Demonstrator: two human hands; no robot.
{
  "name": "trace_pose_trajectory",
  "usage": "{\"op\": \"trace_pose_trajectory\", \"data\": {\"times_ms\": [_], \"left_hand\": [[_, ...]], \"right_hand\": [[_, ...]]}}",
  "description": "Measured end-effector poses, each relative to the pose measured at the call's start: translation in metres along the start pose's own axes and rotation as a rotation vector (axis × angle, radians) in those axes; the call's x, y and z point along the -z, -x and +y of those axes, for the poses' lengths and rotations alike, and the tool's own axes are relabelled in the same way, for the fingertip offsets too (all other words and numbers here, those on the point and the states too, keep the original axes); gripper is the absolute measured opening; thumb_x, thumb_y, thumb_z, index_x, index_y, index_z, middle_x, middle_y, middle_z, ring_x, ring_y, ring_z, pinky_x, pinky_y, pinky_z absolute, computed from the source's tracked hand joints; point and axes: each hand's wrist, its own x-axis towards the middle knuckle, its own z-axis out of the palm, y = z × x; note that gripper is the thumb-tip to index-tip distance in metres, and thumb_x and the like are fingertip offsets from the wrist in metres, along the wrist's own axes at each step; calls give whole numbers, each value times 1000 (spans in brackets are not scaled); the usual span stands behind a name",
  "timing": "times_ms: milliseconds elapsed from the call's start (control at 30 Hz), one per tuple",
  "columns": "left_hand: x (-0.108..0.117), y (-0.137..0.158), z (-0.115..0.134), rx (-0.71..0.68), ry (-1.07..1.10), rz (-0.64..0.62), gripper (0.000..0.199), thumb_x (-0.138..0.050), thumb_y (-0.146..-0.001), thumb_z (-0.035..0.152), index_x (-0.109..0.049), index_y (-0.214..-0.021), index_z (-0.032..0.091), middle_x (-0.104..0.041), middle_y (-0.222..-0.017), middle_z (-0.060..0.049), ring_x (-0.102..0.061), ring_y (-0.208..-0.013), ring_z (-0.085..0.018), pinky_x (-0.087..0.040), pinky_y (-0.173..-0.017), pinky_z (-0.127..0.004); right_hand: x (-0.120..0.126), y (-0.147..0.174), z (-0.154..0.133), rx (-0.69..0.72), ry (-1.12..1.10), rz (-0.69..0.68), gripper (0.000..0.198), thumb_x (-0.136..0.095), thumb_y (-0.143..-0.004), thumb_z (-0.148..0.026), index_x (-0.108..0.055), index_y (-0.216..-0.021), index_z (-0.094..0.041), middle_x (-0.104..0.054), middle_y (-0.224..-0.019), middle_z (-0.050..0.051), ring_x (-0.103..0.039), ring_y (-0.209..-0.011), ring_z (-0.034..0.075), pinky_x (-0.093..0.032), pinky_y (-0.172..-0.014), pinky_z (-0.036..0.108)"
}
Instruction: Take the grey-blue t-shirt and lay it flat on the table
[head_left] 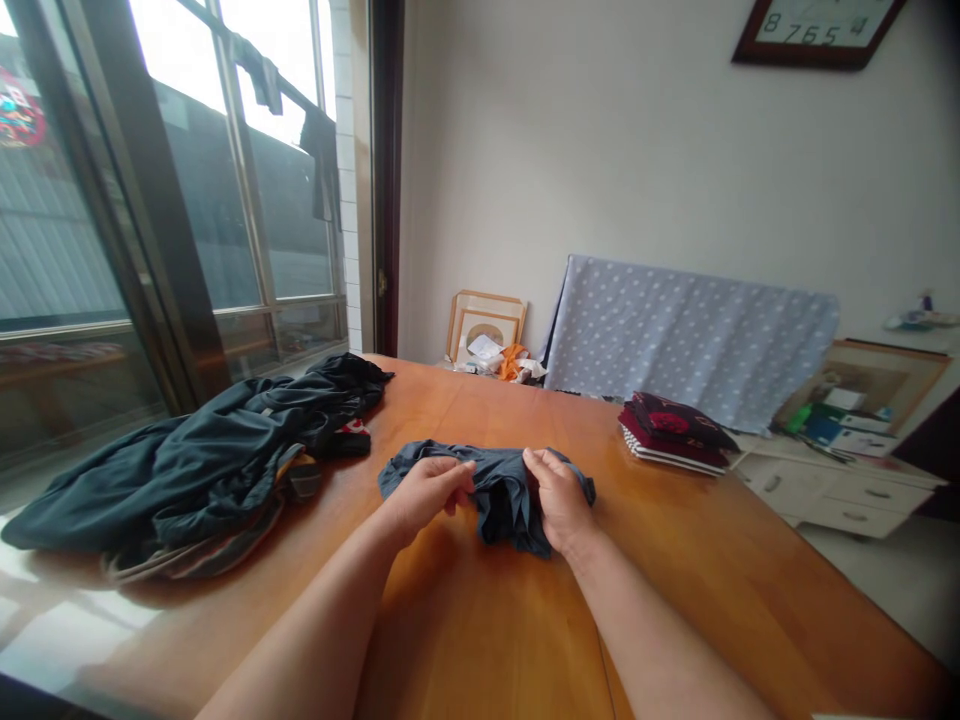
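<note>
A dark blue-grey cloth garment point(504, 490) lies bunched on the wooden table point(480, 620) in front of me; its exact kind does not show. My left hand point(431, 492) pinches its upper edge between thumb and fingers, left of its middle. On the other side my right hand point(559, 495) grips the fabric, thumb on top and the other fingers hidden behind. Between the hands the cloth hangs in loose folds toward me.
On the left lies a heap of dark clothes point(202, 460). A folded stack of dark red and striped clothes point(671, 432) sits at the right. Beyond the table stand a polka-dot cloth cover point(690, 330), leaning frames point(487, 318) and a white cabinet point(840, 490).
</note>
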Motion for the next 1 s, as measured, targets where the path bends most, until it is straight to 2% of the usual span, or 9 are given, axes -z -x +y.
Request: {"op": "trace_pose_trajectory", "data": {"times_ms": [67,133,267,433,533,633,800,900,1000], "left_hand": [[-6,4,3,5,-6,-94,32,-75,-77,49,-72,-67,18,-68,-61,-6,-56,-50,-15,-35,-48,-24],[-12,8,6,8,24,-126,27,-78,-74,44,-74,-72,18,-71,-68,-7,-59,-55,-16,-36,-50,-24],[-20,8,9,-31,84,-78,23,-80,-74,39,-74,-77,18,-70,-72,-4,-60,-66,-16,-37,-57,-24],[-15,1,0,-39,134,4,25,-80,-74,39,-69,-76,17,-64,-67,-2,-53,-62,-13,-36,-58,-24],[-11,-2,-2,-26,212,33,29,-79,-76,41,-63,-72,17,-63,-67,-2,-52,-61,-12,-37,-59,-23],[-9,-2,-1,-6,315,51,31,-79,-77,42,-60,-71,18,-61,-66,0,-51,-60,-11,-38,-58,-22],[-8,-2,-3,34,443,23,32,-80,-78,41,-60,-72,17,-59,-63,1,-52,-57,-9,-40,-58,-22],[-6,-4,-4,41,527,45,30,-80,-78,41,-63,-77,17,-65,-71,0,-60,-64,-11,-45,-62,-23],[-1,-9,-4,55,633,112,29,-78,-79,42,-63,-83,18,-69,-78,-2,-66,-69,-14,-49,-64,-25]], "right_hand": [[-2,1,-1,-18,-14,7,43,-66,-79,-65,-58,-83,-23,-60,-70,-2,-54,-63,16,-46,-61,27],[-5,3,-2,-26,-14,7,43,-66,-80,-65,-58,-83,-23,-58,-68,-3,-51,-60,15,-43,-57,26],[-10,10,-7,-14,26,-54,39,-67,-84,-59,-61,-82,-21,-57,-67,-4,-48,-61,13,-40,-58,24],[-16,21,-15,85,197,-176,36,-63,-88,-54,-67,-80,-19,-62,-72,-2,-52,-69,14,-44,-67,26],[-19,24,-14,132,245,-259,32,-63,-89,-51,-69,-92,-20,-68,-84,1,-59,-78,17,-48,-73,29],[-22,25,-10,175,300,-268,32,-73,-82,-46,-65,-102,-22,-69,-90,2,-62,-81,18,-49,-74,30],[-22,24,-6,169,361,-272,28,-68,-85,-47,-60,-79,-21,-59,-70,-3,-52,-66,14,-43,-62,26],[-17,18,-5,133,252,-164,32,-66,-85,-52,-62,-80,-21,-59,-69,-4,-52,-65,14,-45,-63,26],[-3,3,1,97,63,86,34,-67,-82,-55,-62,-84,-22,-64,-72,-3,-57,-69,16,-49,-67,28]]}}
